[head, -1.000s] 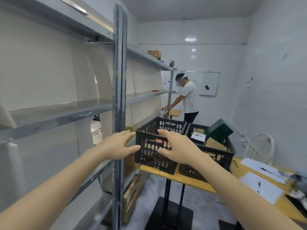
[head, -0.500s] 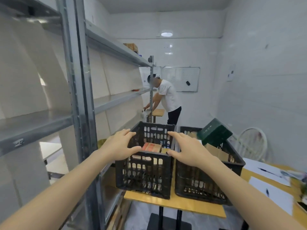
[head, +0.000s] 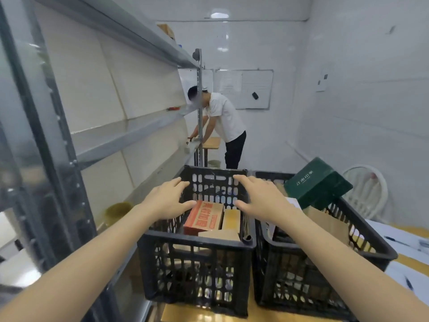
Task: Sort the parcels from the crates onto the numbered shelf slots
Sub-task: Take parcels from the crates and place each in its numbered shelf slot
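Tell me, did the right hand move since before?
Yes. The right hand went forward, judged against the left crate: before, it was short of the near rim; now it hovers past it, over the open top by its right wall.

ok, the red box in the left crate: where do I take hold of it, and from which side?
From above: the left crate walls close off every side. The red box lies tilted, printed face up, far end raised. A yellow box sits against its right edge and a brown box overlaps its near end, so probably pinch the far end.
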A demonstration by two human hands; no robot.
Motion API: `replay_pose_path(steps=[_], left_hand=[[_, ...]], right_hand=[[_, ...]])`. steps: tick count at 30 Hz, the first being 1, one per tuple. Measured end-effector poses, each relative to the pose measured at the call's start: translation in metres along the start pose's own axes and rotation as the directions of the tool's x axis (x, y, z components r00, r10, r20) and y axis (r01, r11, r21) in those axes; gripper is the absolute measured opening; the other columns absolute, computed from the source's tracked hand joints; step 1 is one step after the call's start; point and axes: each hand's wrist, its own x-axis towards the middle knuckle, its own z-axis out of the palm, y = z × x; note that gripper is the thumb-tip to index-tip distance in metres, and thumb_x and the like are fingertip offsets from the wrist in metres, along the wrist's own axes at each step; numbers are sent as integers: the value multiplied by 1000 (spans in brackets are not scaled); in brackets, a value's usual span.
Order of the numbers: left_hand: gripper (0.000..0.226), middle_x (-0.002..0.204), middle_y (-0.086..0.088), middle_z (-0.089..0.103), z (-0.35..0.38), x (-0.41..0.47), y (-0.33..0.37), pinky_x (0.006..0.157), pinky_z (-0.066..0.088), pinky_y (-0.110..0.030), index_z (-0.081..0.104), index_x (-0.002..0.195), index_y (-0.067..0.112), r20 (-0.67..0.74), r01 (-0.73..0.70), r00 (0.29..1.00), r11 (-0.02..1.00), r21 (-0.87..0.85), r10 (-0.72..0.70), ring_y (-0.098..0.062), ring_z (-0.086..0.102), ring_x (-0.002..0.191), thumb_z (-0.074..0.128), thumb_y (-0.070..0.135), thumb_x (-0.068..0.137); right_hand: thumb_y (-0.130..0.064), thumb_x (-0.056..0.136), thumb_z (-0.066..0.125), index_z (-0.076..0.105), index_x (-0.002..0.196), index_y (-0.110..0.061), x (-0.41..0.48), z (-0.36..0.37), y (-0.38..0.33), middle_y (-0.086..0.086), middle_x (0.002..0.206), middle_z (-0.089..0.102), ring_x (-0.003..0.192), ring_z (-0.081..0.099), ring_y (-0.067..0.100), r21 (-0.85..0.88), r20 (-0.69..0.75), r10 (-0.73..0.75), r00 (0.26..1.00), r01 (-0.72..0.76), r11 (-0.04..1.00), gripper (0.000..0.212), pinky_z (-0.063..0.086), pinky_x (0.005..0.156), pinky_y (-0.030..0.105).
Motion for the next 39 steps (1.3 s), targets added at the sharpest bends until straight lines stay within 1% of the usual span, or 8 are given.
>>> replay_pose_path(steps=[5,8,12,16,20,26,32,39], left_hand=[[75,163,0,14,30,69,-14,119,23,-44,20,154,30,18,24,1000,1000,18,-24,-23,20,148,44,63,92],[73,162,0,14,44,106,-24,120,20,-42,19,154,29,40,28,999,998,51,-30,-21,19,148,40,64,93],[71,162,-1,14,61,150,-35,120,19,-41,18,155,28,35,25,999,998,55,-27,-20,18,148,35,62,95],[71,163,-2,13,78,188,-42,120,19,-43,19,155,27,65,0,998,998,58,-4,-21,17,148,35,62,96],[71,163,-3,9,101,224,-51,121,16,-43,19,155,26,88,-40,995,997,58,35,-22,14,149,35,62,96],[73,164,-3,4,151,260,-67,121,11,-44,11,156,26,190,-77,980,996,43,67,-22,9,150,33,62,96],[70,164,-5,0,187,283,-79,120,7,-46,-5,155,34,190,-55,981,998,44,45,-23,3,150,25,61,98],[70,164,-6,2,219,296,-82,120,11,-47,-2,156,31,238,-57,970,998,8,53,-25,7,150,23,62,98]], right_hand=[[-41,95,53,20,153,-25,78,51,18,2,145,45,133,43,22,-49,23,-71,997,72,996,68,29,113,40],[-41,95,53,19,153,-26,118,75,30,3,148,43,135,40,24,-49,84,-86,993,90,995,70,27,115,43],[-40,94,54,20,153,-25,161,102,47,5,147,43,135,41,25,-47,114,-89,990,95,994,69,30,114,44],[-38,95,53,22,152,-21,187,129,55,8,143,46,130,45,27,-52,162,-81,983,91,994,67,35,107,41],[-38,95,52,18,153,-21,209,161,60,8,139,49,127,47,27,-34,212,-28,977,36,999,70,36,104,43],[-38,95,53,11,155,-19,231,209,60,9,137,50,124,48,29,-53,316,47,948,-32,998,75,39,99,42],[-36,94,54,17,153,-18,245,250,63,10,135,51,121,50,29,-5,366,123,923,-130,991,72,43,96,41],[-39,95,52,20,152,-17,244,278,60,10,133,52,118,51,28,30,386,145,911,-170,985,68,42,90,37]])
